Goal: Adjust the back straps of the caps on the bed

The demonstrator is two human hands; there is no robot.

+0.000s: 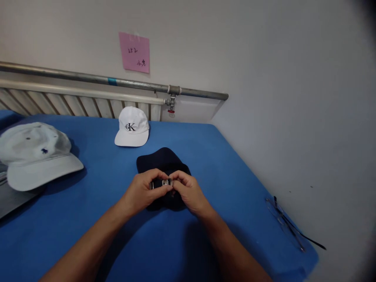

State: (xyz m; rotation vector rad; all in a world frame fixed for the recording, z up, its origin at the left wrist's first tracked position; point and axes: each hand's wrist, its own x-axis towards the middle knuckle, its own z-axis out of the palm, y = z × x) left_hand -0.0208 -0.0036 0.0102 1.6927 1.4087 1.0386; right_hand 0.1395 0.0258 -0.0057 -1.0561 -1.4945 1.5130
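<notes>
A dark navy cap (164,162) lies on the blue table (223,172) in front of me. Both my hands are at its near side, over the back strap. My left hand (145,192) pinches the strap beside a small metal buckle (165,182). My right hand (188,190) pinches the strap from the other side, fingertips touching the buckle. The fingers of both hands are curled closed. The near part of the cap is hidden under my hands.
A white cap with a black logo (132,127) sits at the back of the table. A larger white cap (35,154) lies at the left. A pair of glasses (289,223) rests near the right edge. A radiator (79,103) and pipe (117,81) run along the wall behind.
</notes>
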